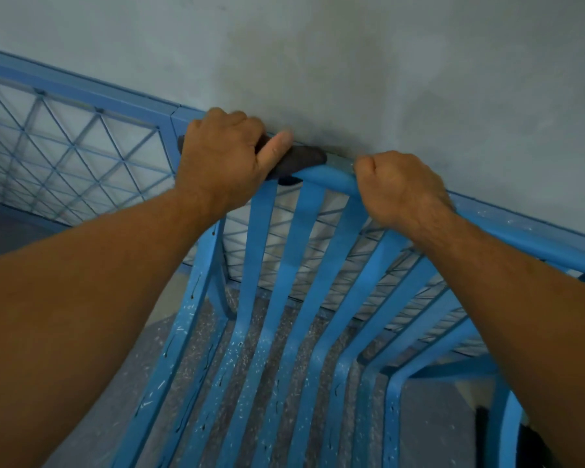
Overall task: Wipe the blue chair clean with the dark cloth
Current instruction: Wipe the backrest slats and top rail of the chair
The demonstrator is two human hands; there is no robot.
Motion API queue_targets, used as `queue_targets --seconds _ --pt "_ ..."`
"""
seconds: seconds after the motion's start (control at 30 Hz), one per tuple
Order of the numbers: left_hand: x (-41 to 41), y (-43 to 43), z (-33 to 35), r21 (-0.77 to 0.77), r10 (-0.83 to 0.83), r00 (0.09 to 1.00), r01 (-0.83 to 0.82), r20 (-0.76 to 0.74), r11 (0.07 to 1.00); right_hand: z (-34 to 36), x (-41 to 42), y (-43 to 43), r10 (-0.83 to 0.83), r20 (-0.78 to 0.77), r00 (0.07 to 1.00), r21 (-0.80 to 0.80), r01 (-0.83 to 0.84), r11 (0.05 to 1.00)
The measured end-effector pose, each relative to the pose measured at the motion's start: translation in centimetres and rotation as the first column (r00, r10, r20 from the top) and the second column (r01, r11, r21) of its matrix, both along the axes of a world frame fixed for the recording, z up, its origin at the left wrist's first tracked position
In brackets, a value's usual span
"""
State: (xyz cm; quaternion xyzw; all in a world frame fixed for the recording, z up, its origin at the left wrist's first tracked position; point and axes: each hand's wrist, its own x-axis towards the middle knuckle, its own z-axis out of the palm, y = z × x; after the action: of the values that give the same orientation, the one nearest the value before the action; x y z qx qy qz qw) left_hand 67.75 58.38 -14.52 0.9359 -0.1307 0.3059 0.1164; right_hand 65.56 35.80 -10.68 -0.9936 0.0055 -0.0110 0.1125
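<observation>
Now the blue chair [286, 265] stands against the far wall. Left hand [220, 160] is curled round the dark cloth [299, 160] on the top rail's left end, and right hand [402, 187] grips the bare rail. It looks like the rail-wiping step; next, the cloth probably slides right.

Both bare arms are reaching forward, forearms converging toward the grips. The left grip [220, 163] is curling knuckles-up over the dark cloth [301, 160], its thumb [277, 143] lying straight along the cloth and pointing toward the right grip [402, 187]. The right grip is closing in a fist round the blue chair [331, 180] at its top, back of the hand facing up. Both wrists are running straight, the grips sitting near each other but apart.
</observation>
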Motion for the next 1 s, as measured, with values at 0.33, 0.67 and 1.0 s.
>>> queue_targets --seconds 0.33,0.67,1.0 --pt "-0.7 -2.2 -2.2 -0.622 0.222 0.972 -0.218 -0.072 0.752 -0.4 -0.3 0.1 0.017 0.051 0.999 -0.009 -0.016 1.0" --pt "-3.7 -1.2 -5.5 -0.639 0.224 0.941 -0.338 -0.255 0.69 -0.4 -0.5 0.3 0.076 0.077 0.994 -0.038 -0.074 0.997" --pt "-5.1 0.4 -7.3 -0.627 0.14 0.924 -0.347 -0.356 0.697 -0.1 1.1 8.7 0.303 0.096 0.948 -0.049 -0.299 0.953"
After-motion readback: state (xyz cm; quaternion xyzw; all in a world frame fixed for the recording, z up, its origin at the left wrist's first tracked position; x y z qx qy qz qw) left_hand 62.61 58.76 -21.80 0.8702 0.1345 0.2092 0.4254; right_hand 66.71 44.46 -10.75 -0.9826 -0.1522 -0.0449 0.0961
